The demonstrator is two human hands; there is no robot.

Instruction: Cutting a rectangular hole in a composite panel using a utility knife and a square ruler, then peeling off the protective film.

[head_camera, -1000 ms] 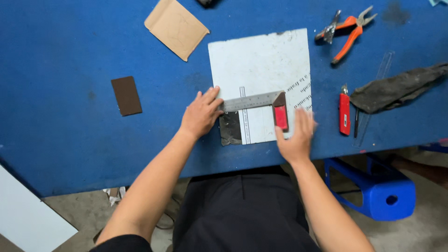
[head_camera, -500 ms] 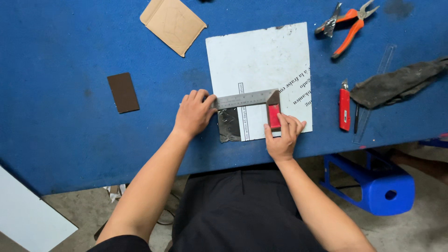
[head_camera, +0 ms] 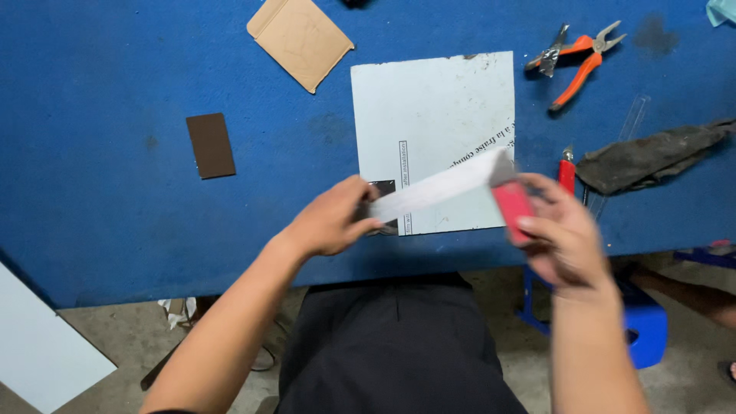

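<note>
Try square (head_camera: 452,184), blurred, was held above the white sheet (head_camera: 437,115): left hand (head_camera: 330,222) fingers closed on its blade, right hand (head_camera: 556,234) fingers gripping its red stock.

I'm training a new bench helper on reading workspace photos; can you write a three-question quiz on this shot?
1. True or false: the orange-handled pliers lie on the white printed sheet.
2. Which hand grips the red handle of the metal try square? A) left hand B) right hand
3. Fill in: the small dark brown rectangular piece lies on the blue table, to the ____ of the white sheet in the picture.

Key:
1. False; they lie on the table beyond the sheet's far right corner.
2. B; the right hand holds it, while the left hand holds the blade end.
3. left
</note>
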